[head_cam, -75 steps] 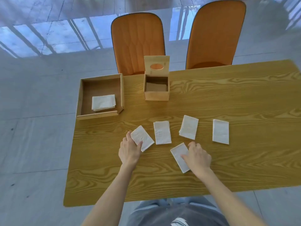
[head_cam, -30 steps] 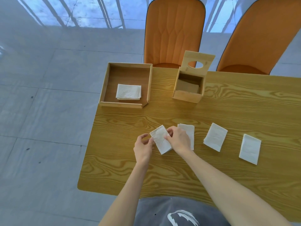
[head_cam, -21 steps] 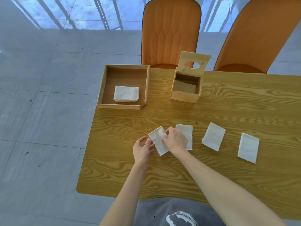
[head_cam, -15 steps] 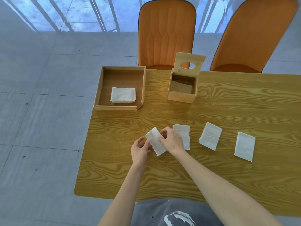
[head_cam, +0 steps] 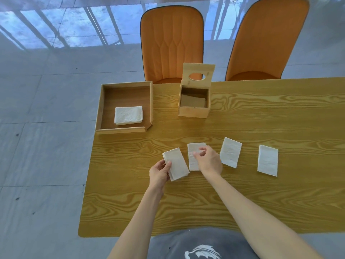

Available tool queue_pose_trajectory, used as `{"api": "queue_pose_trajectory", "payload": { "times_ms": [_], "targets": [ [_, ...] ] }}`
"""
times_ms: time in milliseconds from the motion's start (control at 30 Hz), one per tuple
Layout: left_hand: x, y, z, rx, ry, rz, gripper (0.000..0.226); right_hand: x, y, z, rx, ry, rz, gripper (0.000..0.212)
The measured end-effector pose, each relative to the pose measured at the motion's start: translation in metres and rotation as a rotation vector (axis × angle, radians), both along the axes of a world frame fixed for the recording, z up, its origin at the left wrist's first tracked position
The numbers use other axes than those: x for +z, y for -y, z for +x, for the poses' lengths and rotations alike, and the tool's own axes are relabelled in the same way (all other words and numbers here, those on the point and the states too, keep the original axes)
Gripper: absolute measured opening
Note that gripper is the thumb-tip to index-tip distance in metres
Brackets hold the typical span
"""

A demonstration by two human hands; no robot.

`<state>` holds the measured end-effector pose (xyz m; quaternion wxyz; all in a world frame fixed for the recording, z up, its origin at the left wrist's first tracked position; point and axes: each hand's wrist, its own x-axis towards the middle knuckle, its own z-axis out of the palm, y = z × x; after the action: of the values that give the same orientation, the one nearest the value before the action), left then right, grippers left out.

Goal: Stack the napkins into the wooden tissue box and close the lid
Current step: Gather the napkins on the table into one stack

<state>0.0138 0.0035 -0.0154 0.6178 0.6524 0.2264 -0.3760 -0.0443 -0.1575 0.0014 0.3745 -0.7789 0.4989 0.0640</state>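
Pale wooden tissue box (head_cam: 194,107) stands near the table's (head_cam: 261,118) far edge, its lid (head_cam: 198,75) with an oval slot tipped upright. Nearer than the box, the left hand (head_cam: 159,171) pinches a white folded napkin stack (head_cam: 176,164); the right hand (head_cam: 208,161), fingers loosely curled, presses a second napkin (head_cam: 193,156).

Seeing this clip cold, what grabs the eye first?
The two hands at the table's near middle: the left hand holds a small napkin stack, and the right hand reaches over the next napkin. Behind them the wooden tissue box stands with its lid up, and a tray to its left holds more napkins.
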Motion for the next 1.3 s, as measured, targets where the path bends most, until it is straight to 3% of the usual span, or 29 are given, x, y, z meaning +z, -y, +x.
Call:
{"api": "queue_pose_trajectory", "payload": {
  "times_ms": [167,333,533,700,833,1033,1300],
  "targets": [
    [-0.004,0.0,-0.001,0.043,-0.014,0.034,0.035,-0.002,0.003,-0.004,0.032,-0.218,-0.15,0.058],
    [-0.002,0.0,-0.001,0.059,-0.028,0.011,0.035,-0.004,0.005,-0.001,0.04,-0.221,-0.128,0.045],
    [0.0,0.002,-0.004,0.055,-0.031,0.007,0.032,-0.003,0.014,-0.009,0.044,-0.073,-0.102,0.027],
    [0.005,0.012,-0.008,0.055,-0.039,-0.021,0.022,0.001,0.03,-0.02,-0.03,0.16,-0.025,0.024],
    [0.007,0.02,-0.013,0.038,-0.048,-0.037,0.032,0.004,0.037,-0.025,-0.075,0.308,0.145,0.027],
    [0.012,0.028,-0.018,0.021,-0.041,-0.038,0.035,-0.009,0.023,-0.026,0.005,0.293,0.416,0.026],
    [0.009,0.027,-0.02,0.053,-0.046,-0.04,0.024,-0.015,0.01,-0.017,0.097,0.205,0.305,0.023]
  ]
}}
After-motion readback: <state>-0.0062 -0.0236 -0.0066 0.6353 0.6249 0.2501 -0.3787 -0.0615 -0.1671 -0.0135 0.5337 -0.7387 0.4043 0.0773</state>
